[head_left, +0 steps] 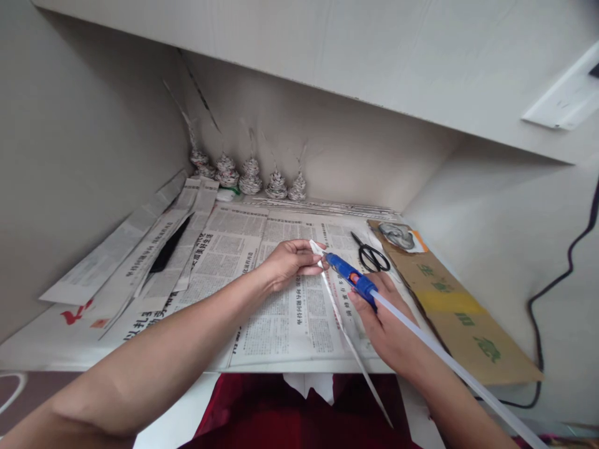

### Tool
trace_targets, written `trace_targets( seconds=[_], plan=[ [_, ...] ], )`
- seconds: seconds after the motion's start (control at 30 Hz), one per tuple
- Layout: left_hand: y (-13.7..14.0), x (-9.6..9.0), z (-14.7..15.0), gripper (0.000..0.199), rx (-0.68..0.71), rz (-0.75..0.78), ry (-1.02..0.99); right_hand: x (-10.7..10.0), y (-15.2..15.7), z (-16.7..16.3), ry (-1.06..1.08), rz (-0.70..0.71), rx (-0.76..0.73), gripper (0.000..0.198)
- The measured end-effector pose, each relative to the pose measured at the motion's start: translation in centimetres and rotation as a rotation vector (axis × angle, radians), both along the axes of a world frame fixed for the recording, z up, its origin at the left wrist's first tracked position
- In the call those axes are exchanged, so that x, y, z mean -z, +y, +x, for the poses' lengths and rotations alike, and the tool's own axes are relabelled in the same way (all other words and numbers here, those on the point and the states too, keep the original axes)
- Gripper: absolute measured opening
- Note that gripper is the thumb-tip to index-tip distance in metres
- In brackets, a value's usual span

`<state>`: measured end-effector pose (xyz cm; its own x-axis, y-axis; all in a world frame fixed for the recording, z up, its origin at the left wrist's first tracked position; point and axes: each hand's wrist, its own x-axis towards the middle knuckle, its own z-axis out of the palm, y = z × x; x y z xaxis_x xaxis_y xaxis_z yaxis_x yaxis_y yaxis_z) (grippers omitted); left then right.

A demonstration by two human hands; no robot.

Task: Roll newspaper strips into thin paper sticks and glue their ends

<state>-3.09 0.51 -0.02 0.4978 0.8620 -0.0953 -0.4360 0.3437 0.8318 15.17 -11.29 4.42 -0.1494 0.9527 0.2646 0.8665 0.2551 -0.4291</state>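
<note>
1. Head view, from my remote seat: a slim rolled-paper tube (346, 337) slants above the newspaper sheet (276, 318), its flared white upper end raised and its lower end reaching past the front edge over dark red cloth.
2. I see the left hand (291, 265) with its fingers pinched on that flared end.
3. I see the right hand (386, 312) wrapped around a blue glue gun (349, 274), its fingers grasping the body; the trigger is hidden from me. A long translucent glue stick (421, 337) runs out of the back.
4. I judge the step in hand to be gluing the tube's end: the nozzle is right at it, though I cannot tell contact or make out any glue.
5. To my mind, the next move calls for a steady nozzle, a small bead, then pressing the paper together while keeping skin off the hot tip.
6. Farther out on the bench (28, 352), black-handled scissors (363, 247) lie beyond the gun, near a taped cardboard piece (449, 302).
7. Along the back I see more paper sticks (322, 207) and five gourd-shaped woven paper pieces (251, 176).
</note>
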Motion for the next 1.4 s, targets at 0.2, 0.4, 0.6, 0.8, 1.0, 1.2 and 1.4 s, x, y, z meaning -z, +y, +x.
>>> trace_targets(
  seconds=[0.2,0.4,0.6,0.8,1.0,1.2,1.4],
  plan=[
    [0.1,0.2,0.0,0.026,0.003,0.019,0.005,0.1,0.0,-0.1,0.011,0.01,-0.008,0.015],
    [0.1,0.0,0.0,0.025,0.0,0.025,0.018,0.3,0.2,-0.5,0.01,0.004,-0.01,0.014],
    [0.1,0.1,0.0,0.025,0.006,0.031,0.015,0.2,0.2,-0.6,-0.007,0.007,-0.018,0.014],
    [-0.1,0.0,0.0,0.027,0.016,0.019,0.022,0.2,0.0,-0.2,-0.036,0.046,-0.019,0.016],
    [-0.1,-0.1,-0.1,0.03,0.034,0.016,0.024,-0.1,-0.3,0.0,-0.068,0.067,0.019,0.016],
    [-0.1,-0.3,-0.3,0.026,0.049,0.011,-0.004,0.1,-0.5,1.4,-0.136,0.087,0.104,0.022],
    [-0.1,-0.6,-0.4,0.014,0.059,-0.019,-0.008,1.1,-1.6,7.5,-0.301,0.099,0.179,0.032]
  ],
)
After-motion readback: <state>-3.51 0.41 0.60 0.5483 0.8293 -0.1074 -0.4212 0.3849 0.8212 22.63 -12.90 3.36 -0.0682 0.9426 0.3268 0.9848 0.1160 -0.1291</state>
